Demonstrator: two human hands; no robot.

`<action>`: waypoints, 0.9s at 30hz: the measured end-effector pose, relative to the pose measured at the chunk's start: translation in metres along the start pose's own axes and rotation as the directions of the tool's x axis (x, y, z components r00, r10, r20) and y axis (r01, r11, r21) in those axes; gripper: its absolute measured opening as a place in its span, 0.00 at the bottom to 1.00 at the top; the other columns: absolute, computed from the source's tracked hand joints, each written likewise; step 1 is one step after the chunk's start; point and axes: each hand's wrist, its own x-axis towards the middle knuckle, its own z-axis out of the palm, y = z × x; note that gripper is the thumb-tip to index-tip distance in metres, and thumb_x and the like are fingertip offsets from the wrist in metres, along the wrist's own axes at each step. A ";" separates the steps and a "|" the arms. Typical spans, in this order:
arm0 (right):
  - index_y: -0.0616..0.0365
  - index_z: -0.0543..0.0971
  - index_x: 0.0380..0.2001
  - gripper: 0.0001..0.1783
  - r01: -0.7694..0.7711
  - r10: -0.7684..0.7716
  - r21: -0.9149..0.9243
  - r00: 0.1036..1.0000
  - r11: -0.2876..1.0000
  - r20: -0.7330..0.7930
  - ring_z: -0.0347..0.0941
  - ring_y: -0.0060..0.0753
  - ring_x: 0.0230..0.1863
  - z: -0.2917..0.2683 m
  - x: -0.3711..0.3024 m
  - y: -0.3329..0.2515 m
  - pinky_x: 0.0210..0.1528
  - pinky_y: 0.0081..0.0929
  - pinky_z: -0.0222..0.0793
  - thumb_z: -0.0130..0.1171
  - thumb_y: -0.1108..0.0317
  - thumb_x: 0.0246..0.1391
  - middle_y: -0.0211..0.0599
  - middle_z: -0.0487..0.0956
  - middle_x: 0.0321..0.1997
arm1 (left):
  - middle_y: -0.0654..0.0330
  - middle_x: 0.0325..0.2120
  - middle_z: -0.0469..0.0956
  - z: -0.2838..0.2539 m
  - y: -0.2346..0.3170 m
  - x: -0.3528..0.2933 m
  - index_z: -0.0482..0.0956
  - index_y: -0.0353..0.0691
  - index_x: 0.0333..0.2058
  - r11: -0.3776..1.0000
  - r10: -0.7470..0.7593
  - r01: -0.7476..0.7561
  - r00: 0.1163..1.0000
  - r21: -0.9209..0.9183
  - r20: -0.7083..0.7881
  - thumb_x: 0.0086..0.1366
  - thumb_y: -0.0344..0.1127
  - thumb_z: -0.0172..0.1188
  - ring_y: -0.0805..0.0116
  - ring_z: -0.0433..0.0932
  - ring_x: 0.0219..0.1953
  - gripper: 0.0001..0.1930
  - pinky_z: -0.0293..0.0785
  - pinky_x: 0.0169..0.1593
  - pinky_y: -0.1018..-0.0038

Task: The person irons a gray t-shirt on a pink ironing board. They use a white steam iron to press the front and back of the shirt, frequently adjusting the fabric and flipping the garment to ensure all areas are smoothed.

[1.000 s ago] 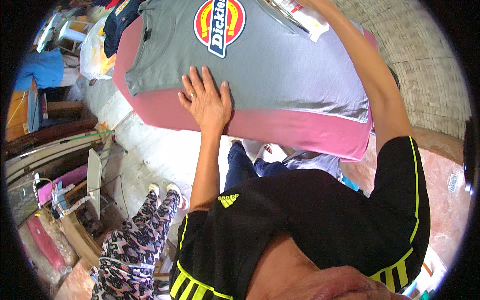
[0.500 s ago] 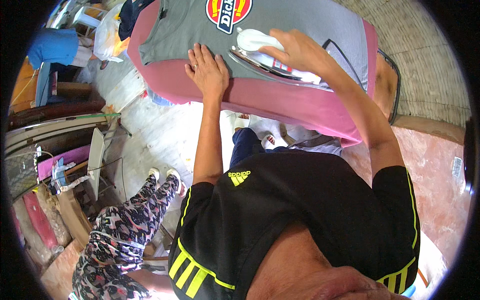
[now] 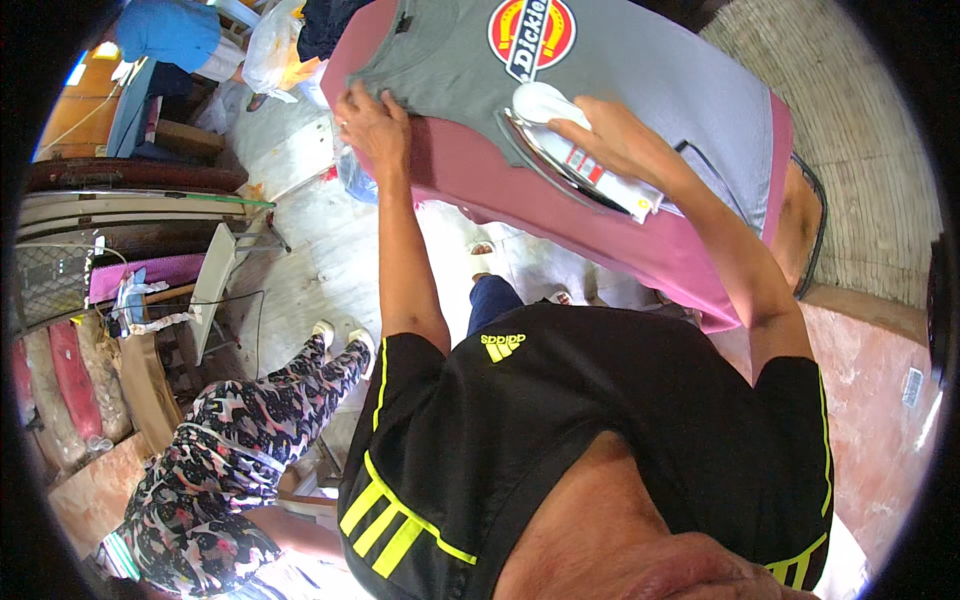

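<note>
A grey T-shirt [image 3: 650, 75] with a round red and yellow print lies over a pink-covered ironing board [image 3: 470, 170]. My right hand [image 3: 622, 140] is wrapped around the handle of a white clothes iron [image 3: 570, 150]. The iron rests on the shirt's near edge, its tip pointing up and left, just below the print. Out at the board's left end, my left hand [image 3: 375, 130] has its fingers bent over the shirt's edge by the neckline, seemingly gripping the cloth. The fingertips are partly hidden and slightly blurred.
The iron's dark cord [image 3: 715, 170] trails over the right part of the board. A person in patterned trousers [image 3: 230, 450] is at lower left. Boards and a folding table [image 3: 212, 285] lean along the left. A plastic bag [image 3: 272, 55] sits beyond the board's left end.
My left hand has gone from lying flat on the shirt to its left edge, with fingers now bent. The iron has turned, its tip pointing further up. The view has shifted.
</note>
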 end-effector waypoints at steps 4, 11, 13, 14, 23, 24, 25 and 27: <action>0.72 0.78 0.37 0.32 -0.083 0.081 0.119 0.996 0.989 0.026 0.80 0.54 0.30 0.009 0.008 -0.021 0.34 0.45 0.72 0.56 0.44 0.65 0.62 0.81 0.30 | 0.43 0.45 0.79 0.019 -0.062 0.047 0.75 0.35 0.53 0.957 -0.290 0.280 0.916 0.076 0.276 0.61 0.45 0.67 0.41 0.76 0.51 0.27 0.69 0.52 0.44; 0.71 0.77 0.37 0.30 -0.084 0.088 0.135 0.996 0.987 -0.021 0.80 0.60 0.31 0.036 0.053 -0.045 0.36 0.48 0.72 0.57 0.45 0.65 0.64 0.80 0.29 | 0.42 0.31 0.83 0.038 -0.084 0.071 0.83 0.34 0.36 0.943 -0.208 0.285 0.908 -0.171 0.363 0.62 0.46 0.66 0.43 0.83 0.37 0.17 0.76 0.42 0.54; 0.70 0.76 0.36 0.30 -0.066 0.071 0.118 0.997 0.991 -0.034 0.80 0.61 0.31 0.043 0.075 -0.053 0.36 0.48 0.71 0.56 0.45 0.65 0.64 0.80 0.29 | 0.44 0.31 0.84 0.033 -0.087 0.066 0.84 0.37 0.36 0.916 -0.197 0.308 0.903 -0.257 0.381 0.63 0.45 0.65 0.44 0.83 0.36 0.15 0.76 0.40 0.55; 0.70 0.77 0.37 0.29 -0.065 0.066 0.112 0.998 0.992 -0.006 0.79 0.56 0.30 0.045 0.088 -0.062 0.35 0.46 0.71 0.57 0.47 0.65 0.62 0.80 0.28 | 0.48 0.28 0.84 0.032 -0.092 0.064 0.85 0.40 0.36 0.923 -0.199 0.305 0.900 -0.234 0.388 0.64 0.45 0.65 0.46 0.84 0.32 0.14 0.76 0.37 0.57; 0.69 0.76 0.38 0.27 0.156 -0.170 0.112 0.977 0.981 0.129 0.78 0.51 0.28 0.073 0.189 -0.117 0.34 0.42 0.70 0.56 0.49 0.66 0.60 0.80 0.28 | 0.50 0.23 0.83 0.018 -0.121 0.066 0.88 0.40 0.36 0.816 -0.200 0.411 0.861 -0.407 0.468 0.65 0.43 0.65 0.55 0.83 0.25 0.13 0.76 0.33 0.64; 0.69 0.77 0.38 0.26 0.171 -0.181 0.088 0.975 0.981 0.126 0.78 0.55 0.29 0.077 0.197 -0.125 0.35 0.43 0.70 0.56 0.49 0.66 0.61 0.80 0.30 | 0.51 0.22 0.83 0.015 -0.128 0.067 0.88 0.39 0.37 0.803 -0.214 0.413 0.873 -0.430 0.439 0.66 0.43 0.64 0.57 0.83 0.25 0.13 0.76 0.33 0.65; 0.69 0.77 0.38 0.26 0.203 -0.214 0.082 0.966 0.976 0.146 0.78 0.55 0.30 0.080 0.207 -0.132 0.36 0.43 0.70 0.56 0.49 0.66 0.61 0.80 0.30 | 0.52 0.22 0.83 0.009 -0.136 0.069 0.88 0.39 0.38 0.793 -0.230 0.412 0.884 -0.448 0.407 0.66 0.42 0.64 0.59 0.83 0.24 0.13 0.75 0.33 0.65; 0.69 0.77 0.39 0.26 0.246 -0.253 0.062 0.951 0.967 0.176 0.78 0.57 0.32 0.083 0.220 -0.135 0.37 0.43 0.71 0.56 0.49 0.66 0.62 0.80 0.31 | 0.52 0.26 0.83 -0.012 -0.130 0.083 0.86 0.36 0.38 0.753 -0.330 0.513 0.836 -0.412 0.437 0.68 0.41 0.62 0.63 0.83 0.28 0.13 0.75 0.34 0.66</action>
